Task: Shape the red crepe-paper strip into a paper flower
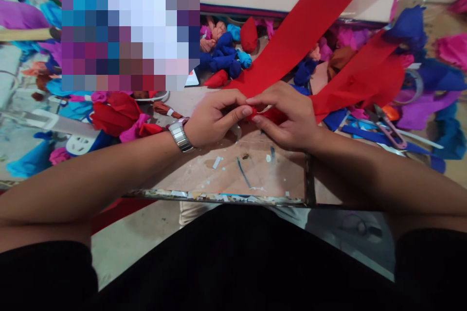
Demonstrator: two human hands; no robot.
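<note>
Over a bare wooden board (204, 175), a person's left hand (213, 119) and right hand (288, 116) are meeting, thumbs and fingers pinching a small red bunch (254, 113) between them. A long red strip (292, 34) is stretching away beyond the board; blue crumpled pieces (222, 53) are also lying beyond it, and a white socket strip (78, 143) is resting to its left.
</note>
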